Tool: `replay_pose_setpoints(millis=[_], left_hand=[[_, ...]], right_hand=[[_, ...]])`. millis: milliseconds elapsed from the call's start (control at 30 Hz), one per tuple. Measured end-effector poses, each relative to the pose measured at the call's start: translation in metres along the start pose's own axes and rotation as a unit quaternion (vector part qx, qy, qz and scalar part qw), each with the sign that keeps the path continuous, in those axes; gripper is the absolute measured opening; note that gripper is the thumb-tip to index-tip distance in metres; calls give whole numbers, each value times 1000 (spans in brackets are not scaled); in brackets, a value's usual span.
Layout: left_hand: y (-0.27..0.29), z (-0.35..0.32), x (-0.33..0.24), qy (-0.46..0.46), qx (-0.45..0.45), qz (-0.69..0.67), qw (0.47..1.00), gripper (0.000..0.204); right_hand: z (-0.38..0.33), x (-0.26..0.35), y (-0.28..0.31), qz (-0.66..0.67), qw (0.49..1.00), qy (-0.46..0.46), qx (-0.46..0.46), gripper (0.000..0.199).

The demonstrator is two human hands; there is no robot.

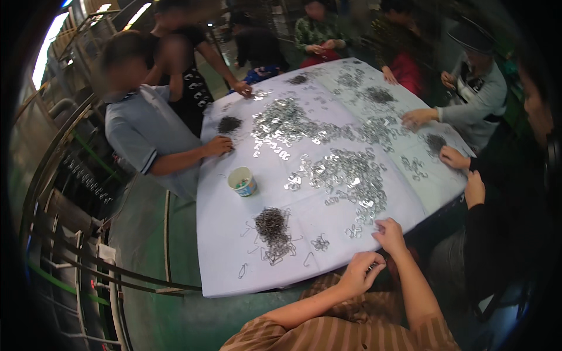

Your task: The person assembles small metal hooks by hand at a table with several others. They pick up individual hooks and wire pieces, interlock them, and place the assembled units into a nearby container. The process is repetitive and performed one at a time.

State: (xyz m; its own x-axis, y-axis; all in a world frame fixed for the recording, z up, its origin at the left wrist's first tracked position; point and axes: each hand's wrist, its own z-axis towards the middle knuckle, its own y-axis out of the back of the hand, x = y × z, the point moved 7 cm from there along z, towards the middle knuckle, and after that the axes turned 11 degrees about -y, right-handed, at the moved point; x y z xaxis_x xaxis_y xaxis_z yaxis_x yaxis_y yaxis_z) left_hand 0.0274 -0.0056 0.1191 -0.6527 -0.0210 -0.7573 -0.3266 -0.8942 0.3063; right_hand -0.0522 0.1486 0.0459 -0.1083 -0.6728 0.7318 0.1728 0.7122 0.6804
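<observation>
Around a white-covered table [219, 234], co-workers [132, 126] flank you as your left hand [355, 276] pinches small metal hardware [372, 267] at the near edge; whether your right hand [390, 235], fingers bent, grips anything cannot be told. Curved silver clips [354, 172] and wire hooks [272, 227] lie heaped ahead, suggesting much remains; no finished lot is evident.

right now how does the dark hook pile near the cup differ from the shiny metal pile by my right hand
The dark hook pile looks dull grey; the shiny pile looks bright and silvery. The dark hook pile is a small, tight tangle, while the shiny pile spreads wider. The dark hook pile is thin wire; the shiny pile's pieces look broader. Both lie loose on the white tabletop.
</observation>
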Motion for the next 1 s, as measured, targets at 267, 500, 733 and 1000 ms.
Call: replay_pose_setpoints(millis=[267, 500, 733, 1000], left_hand=[[-1, 0, 0, 2, -4, 3, 1000, 11], [2, -1, 12, 49, -24, 36, 998, 10], [5, 4, 12, 26, -30, 64, 997, 11], [9, -1, 16, 20, -61, 75, 995, 9]], right_hand=[[2, -1, 12, 57, 996, -58, -18, 17], [-30, 25, 28, 344, 898, -173, 212, 20], [-58, 56, 52, 266, 925, -155, 224, 19], [-67, 83, 59, 172, 969, -96, 147, 14]])
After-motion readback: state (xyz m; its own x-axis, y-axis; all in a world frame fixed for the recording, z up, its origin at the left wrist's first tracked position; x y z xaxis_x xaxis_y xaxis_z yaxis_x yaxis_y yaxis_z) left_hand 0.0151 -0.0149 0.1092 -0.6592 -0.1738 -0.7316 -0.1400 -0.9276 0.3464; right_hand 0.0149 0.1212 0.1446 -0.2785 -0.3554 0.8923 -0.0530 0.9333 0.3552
